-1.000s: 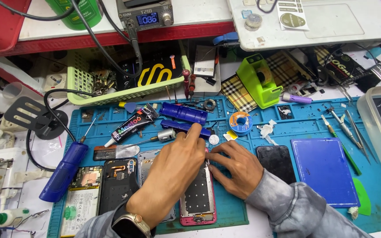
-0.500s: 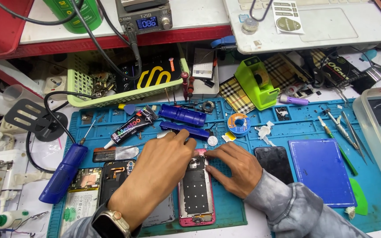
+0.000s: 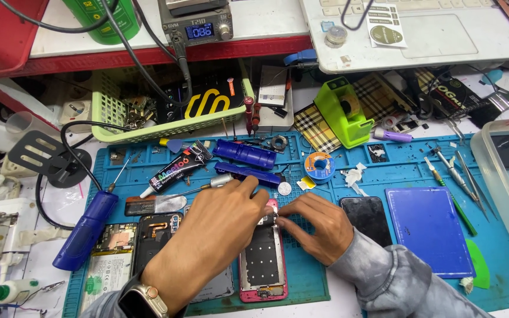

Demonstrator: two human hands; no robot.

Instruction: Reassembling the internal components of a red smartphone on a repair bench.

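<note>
Over on the left of the blue mat [image 3: 301,277] there's a fat blue-handled tool [image 3: 85,231] and two opened phones, then dead centre the pink-framed phone [image 3: 263,265] lying back-open. The left hand [image 3: 216,235] covers its top edge; can't tell how its grip is set. The right hand [image 3: 316,227] has fingertips pinched on some tiny part at that same top corner. Risk as I see it: one slip and that part vanishes among the clutter, or gets bent.

Both hands, left hand [image 3: 219,227] and right hand [image 3: 316,227], pinch the opened pink phone's [image 3: 263,265] top end.
</note>
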